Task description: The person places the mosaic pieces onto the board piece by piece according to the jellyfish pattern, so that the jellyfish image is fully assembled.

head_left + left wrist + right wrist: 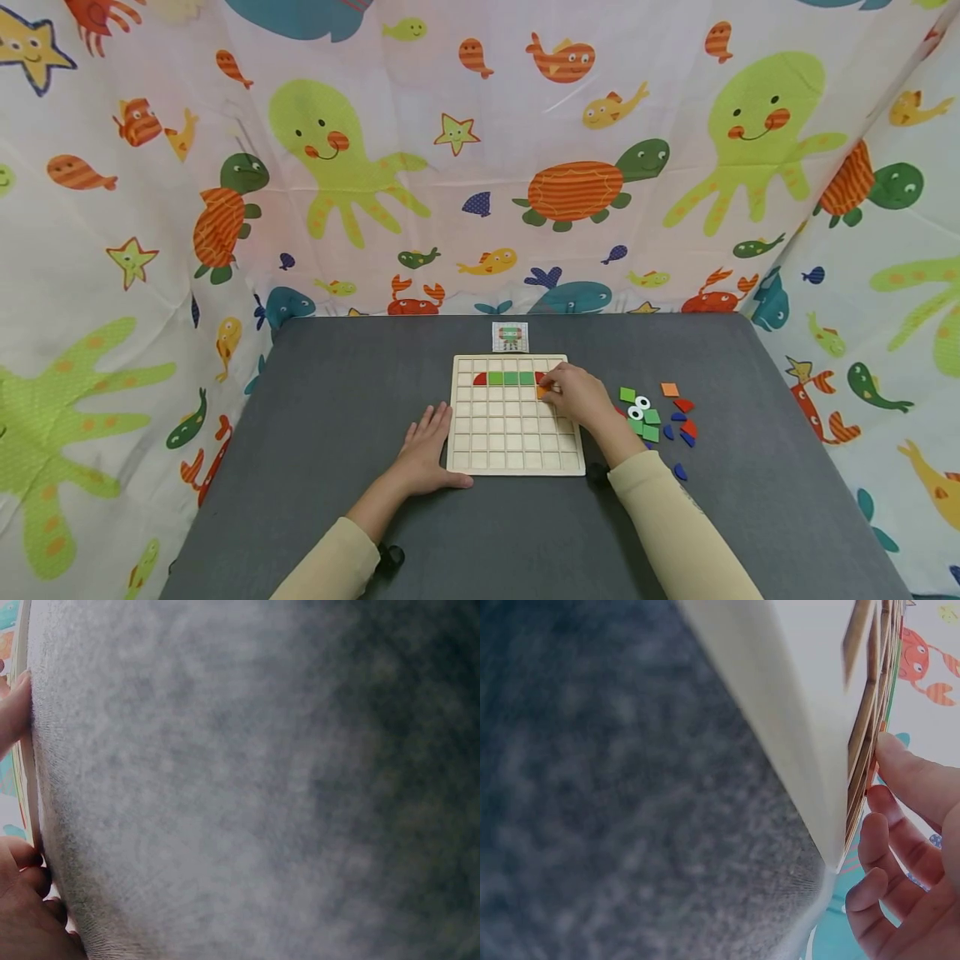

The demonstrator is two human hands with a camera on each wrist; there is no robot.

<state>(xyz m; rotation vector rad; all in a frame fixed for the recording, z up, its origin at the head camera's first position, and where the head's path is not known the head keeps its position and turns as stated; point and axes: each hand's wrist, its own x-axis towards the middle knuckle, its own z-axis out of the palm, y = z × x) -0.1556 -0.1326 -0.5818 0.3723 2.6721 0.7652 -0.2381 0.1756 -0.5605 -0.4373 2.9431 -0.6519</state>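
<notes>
A pale wooden grid board (495, 442) lies on the grey table. Across its second row run green square tiles (512, 378) between a red quarter-round tile (481, 379) on the left and another red tile (539, 377) on the right. My right hand (581, 398) reaches over the board's right side and pinches an orange tile (541, 392) just below that right red tile. Thumb and forefinger meet at the tile in the right wrist view, the other fingers loosely bent. My left hand (425, 454) rests along the board's left edge, fingers extended, thumb at the lower corner.
A small picture card (510, 337) lies beyond the board. To the right are loose pieces: green squares (650, 417), white rings (642, 402), red pieces (688, 428), blue pieces (680, 472) and an orange square (670, 389). A sea-animal cloth (465, 75) hangs behind the table.
</notes>
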